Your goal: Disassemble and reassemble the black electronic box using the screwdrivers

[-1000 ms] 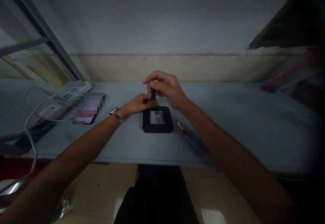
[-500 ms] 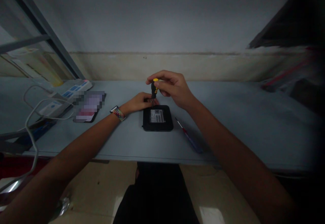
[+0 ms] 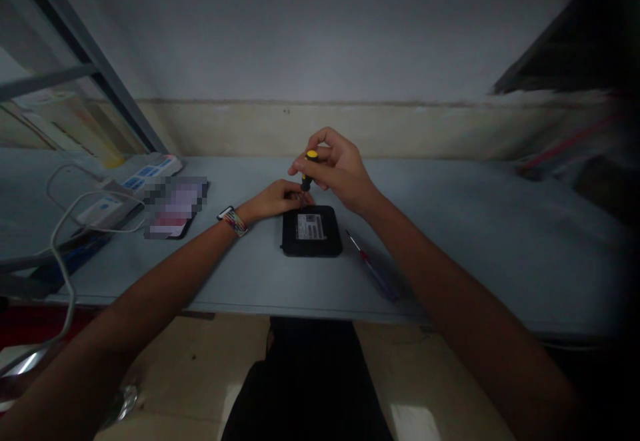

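A black square box with rounded corners and a white label lies flat on the grey-blue table. My right hand holds a short black and yellow screwdriver upright in its fingers, above the box's far left edge. Its tip is too small and dark to make out. My left hand rests at that same far left edge, its fingers bent close to the screwdriver's shaft; whether they pinch something there is hidden. To the right of the box lies a second screwdriver with a red and blue handle.
At the left are a phone, a white power strip and a looping white cable. A yellowish clear container stands behind them. The wall rises behind the table. A red-edged plastic item lies far right.
My right hand has shifted its fingers on the screwdriver, with the index finger now raised and bent. The screwdriver's handle leans slightly more to the right. My left hand has hardly moved.
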`<state>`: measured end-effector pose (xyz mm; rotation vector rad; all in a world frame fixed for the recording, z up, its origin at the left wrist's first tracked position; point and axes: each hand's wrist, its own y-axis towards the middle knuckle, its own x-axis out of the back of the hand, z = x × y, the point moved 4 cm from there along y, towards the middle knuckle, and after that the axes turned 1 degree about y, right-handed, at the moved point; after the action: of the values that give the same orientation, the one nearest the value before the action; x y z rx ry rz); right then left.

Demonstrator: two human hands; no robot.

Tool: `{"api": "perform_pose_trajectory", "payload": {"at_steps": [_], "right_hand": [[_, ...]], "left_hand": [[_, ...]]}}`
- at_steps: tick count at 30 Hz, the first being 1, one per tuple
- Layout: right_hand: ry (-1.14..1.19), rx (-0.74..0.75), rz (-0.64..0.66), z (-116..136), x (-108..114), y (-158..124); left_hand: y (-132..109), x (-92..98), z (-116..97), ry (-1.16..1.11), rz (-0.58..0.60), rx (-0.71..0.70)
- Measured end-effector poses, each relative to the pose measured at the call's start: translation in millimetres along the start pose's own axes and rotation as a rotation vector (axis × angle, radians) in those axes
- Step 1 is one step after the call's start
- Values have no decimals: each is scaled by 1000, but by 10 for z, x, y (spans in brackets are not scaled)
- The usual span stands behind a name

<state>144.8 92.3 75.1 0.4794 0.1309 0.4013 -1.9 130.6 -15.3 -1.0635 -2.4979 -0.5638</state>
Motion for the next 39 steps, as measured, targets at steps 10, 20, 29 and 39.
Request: {"api": "perform_pose_trajectory", "payload": {"at_steps": [10, 20, 29, 39], "right_hand": [[-19, 20, 100, 62, 84, -74], [-38, 10, -6, -37, 29, -36], [-55, 48, 78, 46, 37, -78], [-48, 3, 47, 30, 4, -79]], "left_hand": [[-11, -3, -36, -13, 5, -38], [-10, 1, -56, -1, -1, -8], [-16, -3, -99, 17, -34, 30], [-4, -5, -11, -42, -9, -10]]}}
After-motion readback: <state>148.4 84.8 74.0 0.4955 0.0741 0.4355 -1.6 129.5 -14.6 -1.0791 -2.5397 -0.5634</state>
